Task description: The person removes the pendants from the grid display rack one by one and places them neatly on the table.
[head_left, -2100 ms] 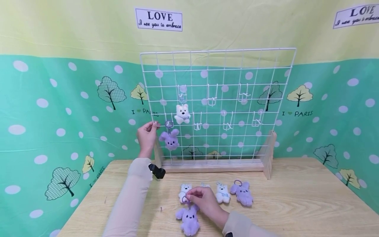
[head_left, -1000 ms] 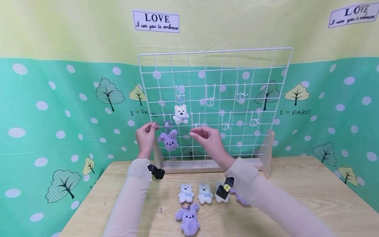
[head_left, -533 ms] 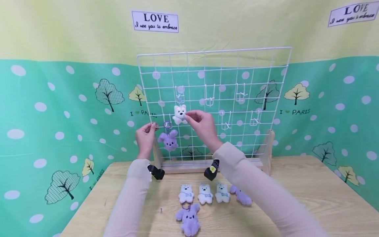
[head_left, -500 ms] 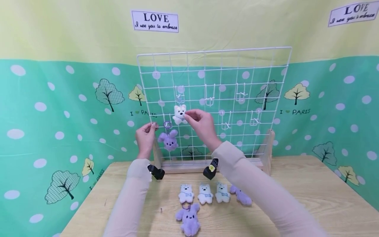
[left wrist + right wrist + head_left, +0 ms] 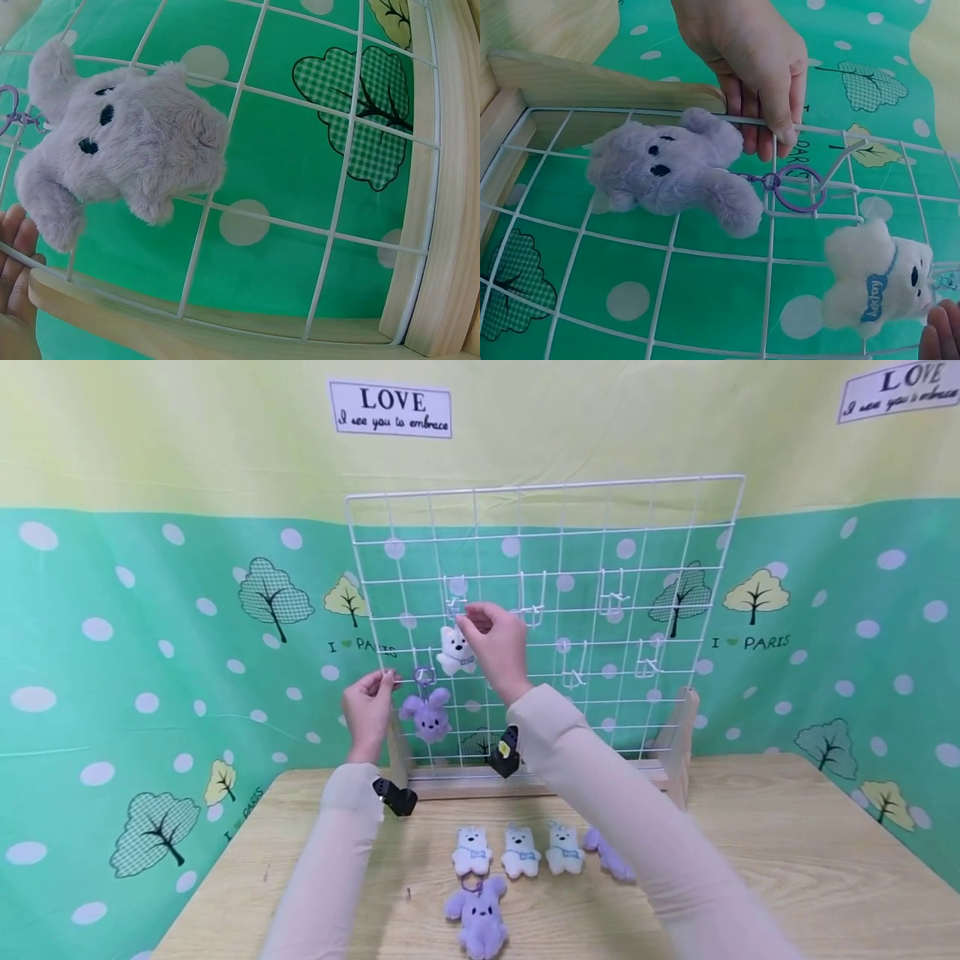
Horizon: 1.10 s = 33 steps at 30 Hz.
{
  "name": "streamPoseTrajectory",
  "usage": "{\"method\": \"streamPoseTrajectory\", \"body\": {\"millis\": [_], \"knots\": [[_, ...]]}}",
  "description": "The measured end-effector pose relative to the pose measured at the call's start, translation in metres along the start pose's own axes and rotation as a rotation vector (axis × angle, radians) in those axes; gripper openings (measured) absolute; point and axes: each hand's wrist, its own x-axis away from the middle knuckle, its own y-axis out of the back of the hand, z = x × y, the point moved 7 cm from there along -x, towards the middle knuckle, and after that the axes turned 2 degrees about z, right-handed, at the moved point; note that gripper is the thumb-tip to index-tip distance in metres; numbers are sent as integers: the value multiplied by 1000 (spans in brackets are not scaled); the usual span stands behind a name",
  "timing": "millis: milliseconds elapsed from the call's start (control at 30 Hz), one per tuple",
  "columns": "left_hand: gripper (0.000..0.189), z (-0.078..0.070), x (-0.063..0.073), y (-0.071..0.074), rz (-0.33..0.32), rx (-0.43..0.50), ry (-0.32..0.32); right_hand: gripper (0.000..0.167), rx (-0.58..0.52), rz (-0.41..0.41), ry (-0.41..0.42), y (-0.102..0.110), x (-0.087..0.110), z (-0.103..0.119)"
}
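Observation:
My left hand (image 5: 367,710) pinches the left edge wire of a white wire grid rack (image 5: 547,487). Beside it a purple plush rabbit keychain (image 5: 429,717) hangs by its purple ring (image 5: 800,188) from a hook. Higher up, a white plush bear keychain (image 5: 454,652) with a blue "happy" sash hangs from another hook. My right hand (image 5: 497,647) is at this bear's head, its thumb and fingertips right by the pale blue clasp (image 5: 946,280); I cannot tell whether they pinch it. In the right wrist view only those fingertips (image 5: 939,334) show, at the lower right.
Bare hooks (image 5: 611,595) stick out from the rack's middle and right. A wooden base (image 5: 540,783) supports the rack on the table (image 5: 787,860). Several white bears (image 5: 521,852) lie in a row in front, with one purple rabbit (image 5: 482,917) nearer and another (image 5: 611,856) partly behind my right sleeve.
My right hand let go of the near rabbit's ring on the table, rose to the hanging white bear, then moved up from its side to its clasp. My left hand stays on the rack edge.

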Motion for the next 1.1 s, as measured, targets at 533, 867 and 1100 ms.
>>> {"method": "streamPoseTrajectory", "body": {"millis": [533, 867, 1100], "knots": [[23, 2, 3, -3, 13, -1, 15, 14, 17, -81, -117, -8, -10, 1], [22, 0, 2, -1, 8, -2, 7, 12, -88, -75, -147, -8, -10, 8], [21, 0, 1, 1, 5, -6, 11, 12, -134, -24, -178, -5, -4, 15]]}}
